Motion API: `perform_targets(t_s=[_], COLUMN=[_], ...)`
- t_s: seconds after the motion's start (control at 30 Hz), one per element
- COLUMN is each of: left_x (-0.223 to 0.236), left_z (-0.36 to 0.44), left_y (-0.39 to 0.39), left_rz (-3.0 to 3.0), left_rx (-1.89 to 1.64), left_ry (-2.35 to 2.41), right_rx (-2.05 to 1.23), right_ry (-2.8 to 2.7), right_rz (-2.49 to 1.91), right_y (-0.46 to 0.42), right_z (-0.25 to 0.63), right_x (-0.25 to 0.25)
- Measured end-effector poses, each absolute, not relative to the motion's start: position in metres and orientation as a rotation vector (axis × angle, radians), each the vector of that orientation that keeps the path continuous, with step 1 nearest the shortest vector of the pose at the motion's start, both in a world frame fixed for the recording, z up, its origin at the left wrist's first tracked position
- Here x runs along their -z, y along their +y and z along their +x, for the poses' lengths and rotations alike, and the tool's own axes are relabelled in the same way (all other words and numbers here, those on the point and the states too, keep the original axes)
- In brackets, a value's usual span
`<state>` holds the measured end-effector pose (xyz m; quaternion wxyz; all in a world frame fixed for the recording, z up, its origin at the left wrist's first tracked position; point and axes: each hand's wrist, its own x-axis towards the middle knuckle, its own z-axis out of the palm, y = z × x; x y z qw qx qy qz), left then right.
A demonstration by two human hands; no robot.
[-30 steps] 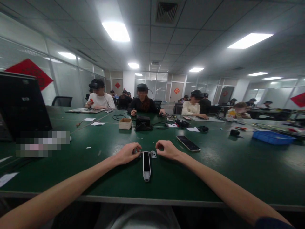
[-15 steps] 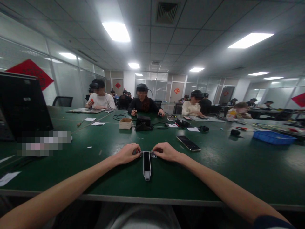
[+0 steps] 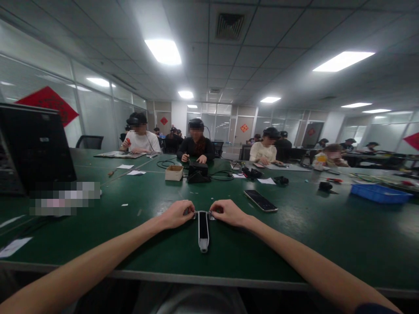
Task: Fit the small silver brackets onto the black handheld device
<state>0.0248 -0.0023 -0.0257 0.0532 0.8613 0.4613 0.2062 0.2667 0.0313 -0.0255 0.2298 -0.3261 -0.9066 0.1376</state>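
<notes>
Narrow pinch: left hand point(image 3: 180, 214), right hand point(image 3: 230, 213) on tabs point(image 3: 213, 217), lower centre; device point(image 3: 203, 229) likely light, stiff, slick; best held by tabs.

The white-framed device point(image 3: 203, 229) looks smooth, the green tabletop point(image 3: 157, 257) glossy.

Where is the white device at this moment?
In the head view, the white device lies on the green table, just left of centre, its far end between the left hand and right hand.
</notes>
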Motion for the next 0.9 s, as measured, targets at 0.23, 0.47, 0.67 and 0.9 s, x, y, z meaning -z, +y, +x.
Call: perform_targets(t_s=[0.23,0.47,0.67,0.9], left_x=[0.0271,0.0270,0.0258,0.0289], left_z=[0.0223,0.0223,0.0219,0.0216], left_y=[-0.0011,-0.0016,-0.0027,0.0005], left_rz=[2.624,2.622,2.625,2.648], left_rx=[-0.632,-0.641,-0.623,-0.633], left_ry=[1.386,1.368,1.374,1.378], right_rx=[-0.487,-0.561,-0.539,-0.490], right_ry=[-2.530,-2.486,-2.490,-2.481], right_rz=[-0.919,-0.926,-0.877,-0.867], right_y=[0.0303,0.0338,0.0340,0.0340], right_z=[0.2680,0.2683,0.2689,0.2664], right_x=[0.0198,0.0250,0.0274,0.0285])
